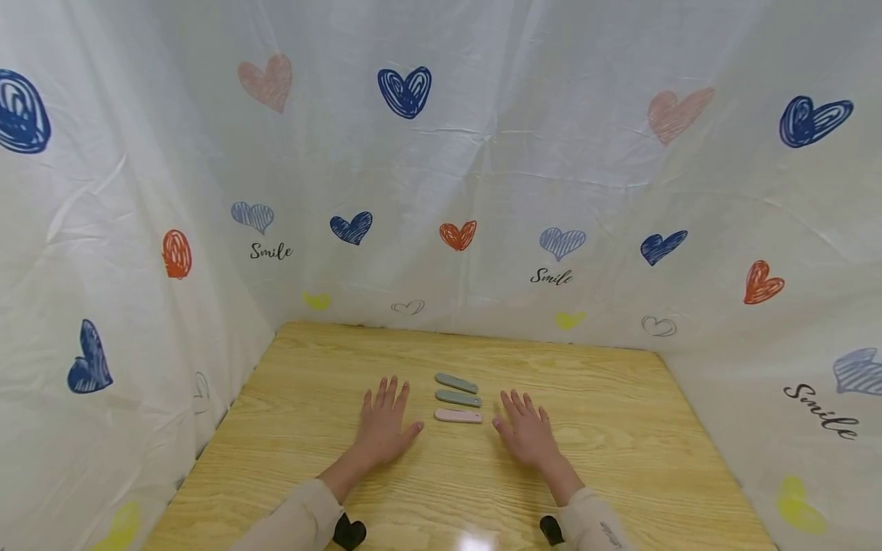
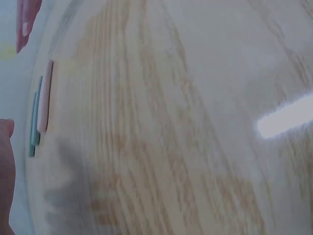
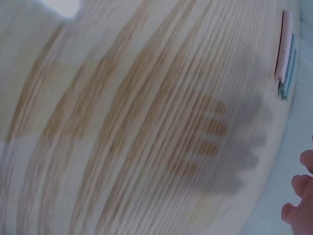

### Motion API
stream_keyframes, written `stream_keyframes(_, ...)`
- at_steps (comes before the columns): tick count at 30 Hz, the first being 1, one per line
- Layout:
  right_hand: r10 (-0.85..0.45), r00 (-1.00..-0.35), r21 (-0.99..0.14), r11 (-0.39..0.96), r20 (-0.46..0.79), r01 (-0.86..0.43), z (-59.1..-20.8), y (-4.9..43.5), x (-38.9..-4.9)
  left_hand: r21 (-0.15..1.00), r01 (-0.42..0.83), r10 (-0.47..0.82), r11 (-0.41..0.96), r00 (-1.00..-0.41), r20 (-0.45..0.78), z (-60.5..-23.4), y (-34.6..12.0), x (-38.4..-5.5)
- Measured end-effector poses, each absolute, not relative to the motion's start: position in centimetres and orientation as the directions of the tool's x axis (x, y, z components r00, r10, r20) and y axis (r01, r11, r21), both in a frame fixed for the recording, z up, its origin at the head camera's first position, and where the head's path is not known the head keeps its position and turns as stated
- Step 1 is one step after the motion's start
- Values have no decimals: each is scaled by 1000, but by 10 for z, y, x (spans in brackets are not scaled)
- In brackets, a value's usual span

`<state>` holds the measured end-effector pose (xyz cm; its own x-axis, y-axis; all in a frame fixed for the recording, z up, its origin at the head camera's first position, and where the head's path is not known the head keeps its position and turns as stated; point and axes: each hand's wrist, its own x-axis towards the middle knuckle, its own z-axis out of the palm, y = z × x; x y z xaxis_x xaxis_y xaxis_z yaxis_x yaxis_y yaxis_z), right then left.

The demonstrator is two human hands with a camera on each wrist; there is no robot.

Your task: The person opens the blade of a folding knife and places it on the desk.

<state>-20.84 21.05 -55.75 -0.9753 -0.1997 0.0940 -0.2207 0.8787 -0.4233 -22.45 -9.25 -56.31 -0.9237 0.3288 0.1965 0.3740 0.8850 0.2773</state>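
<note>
Three slim, flat pieces with rounded left ends and a small hole near the right end lie in a stack of rows on the table. Farthest is a grey-green piece (image 1: 456, 383), then a second grey-green piece (image 1: 458, 398), and nearest a pink piece (image 1: 458, 415). My left hand (image 1: 383, 431) is to their left, palm down with fingers spread, holding nothing. To their right my right hand (image 1: 527, 434) is likewise spread and bare. Neither hand touches the pieces. Part of the left hand (image 2: 6, 176) shows at the left wrist view's edge; right fingers (image 3: 299, 188) show in the right wrist view.
The pieces lie on a wood-grain table (image 1: 586, 390). A white curtain (image 1: 496, 176) printed with hearts and "Smile" encloses its back and sides. Dark bands or straps (image 1: 350, 532) show beside the cream sleeves (image 1: 296, 520). Light glares off the near edge.
</note>
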Motion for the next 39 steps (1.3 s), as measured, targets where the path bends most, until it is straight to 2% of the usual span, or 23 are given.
stream_keyframes(5, -219, -974, -430, 876, 50, -219, -561, 199, -212, 284, 417, 381, 863, -908, 173, -570, -80, -223)
stream_keyframes(10, -254, -964, -417, 870, 73, -261, -568, 188, -212, 298, 436, 399, 849, -899, 180, -573, -71, -223)
stream_keyframes(18, -298, -953, -412, 864, 48, -290, -570, 179, -207, 436, 433, 444, 789, -892, 83, -577, -65, -222)
stream_keyframes(22, -322, -947, -435, 849, 23, -299, -568, 179, -206, 405, 469, 483, 785, -873, 76, -578, -66, -222)
stream_keyframes(28, -333, -943, -392, 866, 10, -310, -576, 182, -208, 347, 533, 558, 772, -829, 32, -580, -67, -224)
stream_keyframes(39, -349, -937, -386, 863, 11, -326, -579, 183, -209, 427, 525, 582, 736, -813, -3, -574, -68, -229)
